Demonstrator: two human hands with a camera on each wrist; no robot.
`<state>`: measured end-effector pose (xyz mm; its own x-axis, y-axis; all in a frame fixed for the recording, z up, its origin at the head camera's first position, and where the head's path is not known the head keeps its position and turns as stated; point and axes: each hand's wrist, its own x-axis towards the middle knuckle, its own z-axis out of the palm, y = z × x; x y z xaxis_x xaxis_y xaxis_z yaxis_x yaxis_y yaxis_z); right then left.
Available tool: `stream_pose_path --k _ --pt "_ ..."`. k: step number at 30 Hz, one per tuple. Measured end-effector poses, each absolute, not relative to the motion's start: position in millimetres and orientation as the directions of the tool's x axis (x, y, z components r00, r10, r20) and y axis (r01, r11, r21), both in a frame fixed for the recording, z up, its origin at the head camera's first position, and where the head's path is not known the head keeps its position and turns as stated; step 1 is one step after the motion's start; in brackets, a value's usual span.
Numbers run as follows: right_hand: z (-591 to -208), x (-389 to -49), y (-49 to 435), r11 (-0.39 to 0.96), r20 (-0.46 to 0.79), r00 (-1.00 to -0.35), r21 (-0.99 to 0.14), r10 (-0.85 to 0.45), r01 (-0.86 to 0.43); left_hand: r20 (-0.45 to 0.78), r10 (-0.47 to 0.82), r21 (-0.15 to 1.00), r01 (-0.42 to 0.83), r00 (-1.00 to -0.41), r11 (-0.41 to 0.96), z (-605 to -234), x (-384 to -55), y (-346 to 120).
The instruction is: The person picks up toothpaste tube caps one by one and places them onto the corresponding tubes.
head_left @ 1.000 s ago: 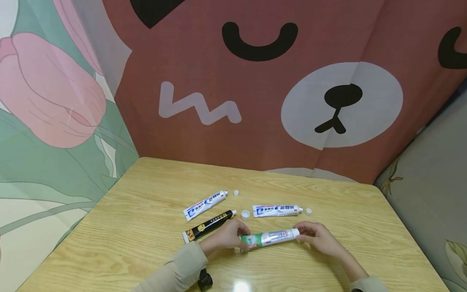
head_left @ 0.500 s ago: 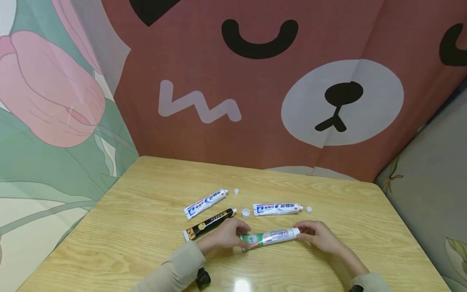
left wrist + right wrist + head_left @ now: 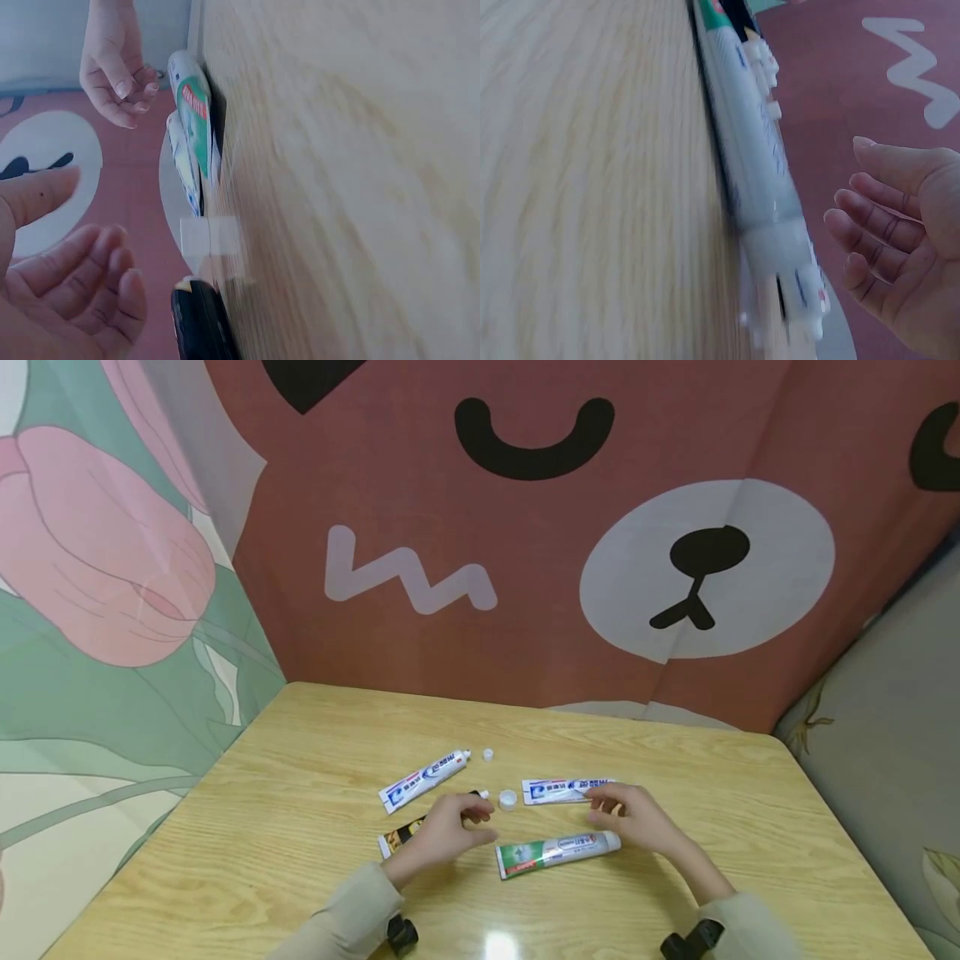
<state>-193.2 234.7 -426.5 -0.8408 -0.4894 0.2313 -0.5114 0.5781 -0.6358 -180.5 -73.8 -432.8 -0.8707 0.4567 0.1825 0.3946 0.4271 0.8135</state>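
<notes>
A green and white toothpaste tube (image 3: 558, 853) lies on the table between the two hands, its cap end to the right. Both hands are off it. My left hand (image 3: 448, 831), fingers loosely bent and holding nothing, hovers over a black toothpaste tube (image 3: 399, 839) and hides part of it. In the left wrist view that palm shows bare beside the black tube (image 3: 201, 322). My right hand (image 3: 633, 814) hangs above the green tube's cap end, empty too, as the right wrist view shows with spread fingers (image 3: 877, 225). It overlaps the nozzle end of a blue and white toothpaste tube (image 3: 553, 791).
Another blue and white toothpaste tube (image 3: 425, 780) lies at the back left, with a small white cap (image 3: 488, 754) by its nozzle. A larger white cap (image 3: 507, 800) sits near the black tube's tip. A bear-print cloth (image 3: 420, 652) hangs behind the wooden table (image 3: 262, 843).
Both hands have let go of the green and white tube, which stays on the table. The left hand has drawn left; the right has moved up and slightly left, covering the other tube's nozzle.
</notes>
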Motion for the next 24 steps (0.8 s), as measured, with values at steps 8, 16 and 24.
stream_pose_path --k 8,16,24 --pt "-432.9 -210.2 212.0 0.521 0.241 -0.864 -0.715 -0.442 -0.466 0.219 0.332 0.828 0.354 -0.917 0.434 -436.8 -186.5 -89.6" --pt "-438.0 -222.5 189.5 0.511 0.189 -0.885 -0.757 -0.424 -0.407 0.263 0.262 0.782 0.364 -0.929 0.505 -440.2 -192.0 -99.4" --pt "-442.5 -231.8 174.6 0.489 0.169 -0.871 -0.770 -0.461 -0.409 0.337 0.194 0.698 0.383 -0.921 0.605 -440.1 -201.7 -101.2"
